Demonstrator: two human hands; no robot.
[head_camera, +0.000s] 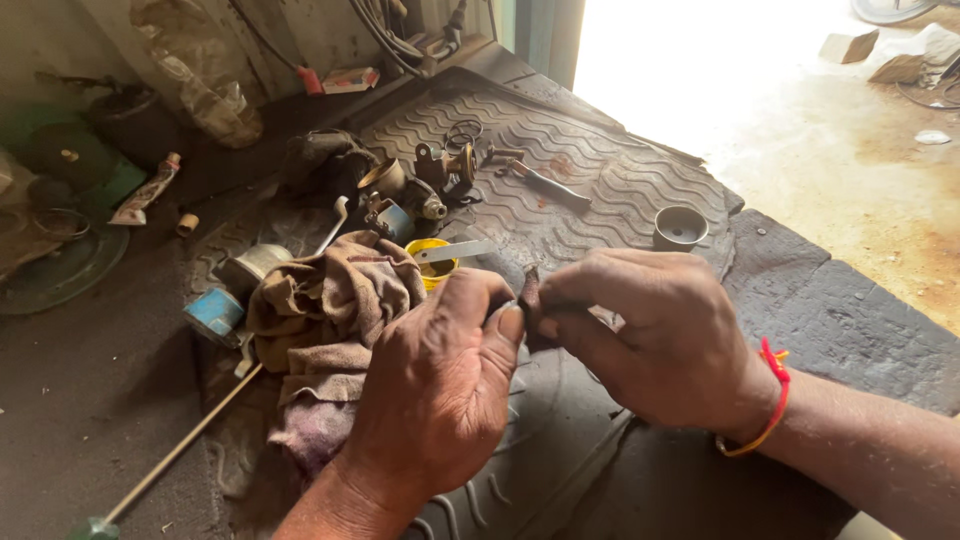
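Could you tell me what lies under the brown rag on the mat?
The brown rag lies on the ribbed rubber mat and partly covers a yellow cup at its right edge. Anything else beneath its folds is hidden.

A small dark brown piece of metal (529, 300), narrow and flat in shape, stands nearly upright at the centre of the frame, a little below the middle. Its top end is free and shows a rough, dull surface. The lower part is hidden between fingertips, so the full length cannot be seen. It is kept in the air above the dark rubber mat with wavy ribs, not touching it.
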